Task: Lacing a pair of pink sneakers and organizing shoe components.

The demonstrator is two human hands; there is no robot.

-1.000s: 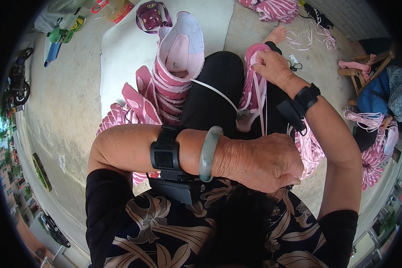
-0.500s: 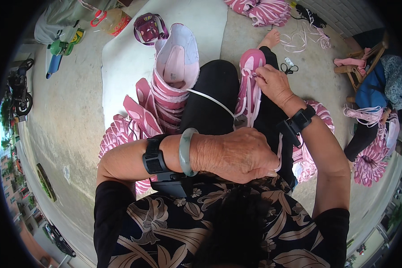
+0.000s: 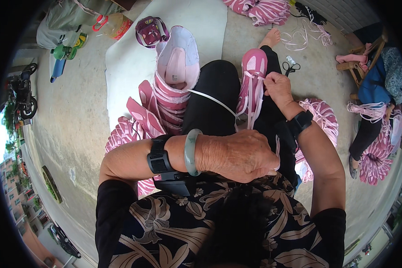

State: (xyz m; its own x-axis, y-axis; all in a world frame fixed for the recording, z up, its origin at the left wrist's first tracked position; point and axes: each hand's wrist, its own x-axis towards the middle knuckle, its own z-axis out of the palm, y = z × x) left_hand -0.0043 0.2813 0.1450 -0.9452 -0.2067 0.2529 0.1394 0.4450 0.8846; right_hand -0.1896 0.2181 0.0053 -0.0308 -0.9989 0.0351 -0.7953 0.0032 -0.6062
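A pink shoe upper [image 3: 255,59] lies over my right thigh, toe pointing away from me. Pale pink shoelace [image 3: 257,103] crosses its front and trails down toward me. My right hand [image 3: 279,88] is closed in a pinch at the right edge of the upper, on the lace near the toe. Nearer my body, my left hand [image 3: 239,156] is closed, knuckles up; a pale lace strip runs down to its fingertips, which are partly hidden. Left of my black-trousered left leg stands a stack of nested pink uppers [image 3: 170,96]. A white strap [image 3: 213,99] stretches from it toward the shoe.
Bundles of pink uppers [image 3: 272,12] lie on the floor ahead and at both sides. Black scissors [image 3: 291,68] rest right of the shoe. A white sheet [image 3: 120,85], a purple bag [image 3: 150,32] and a bottle [image 3: 112,27] are ahead left. Another person sits right, near a wooden chair [image 3: 355,67].
My right hand has drawn back a little to the right and toward me, off the top of the upper. My left hand stays almost where it was.
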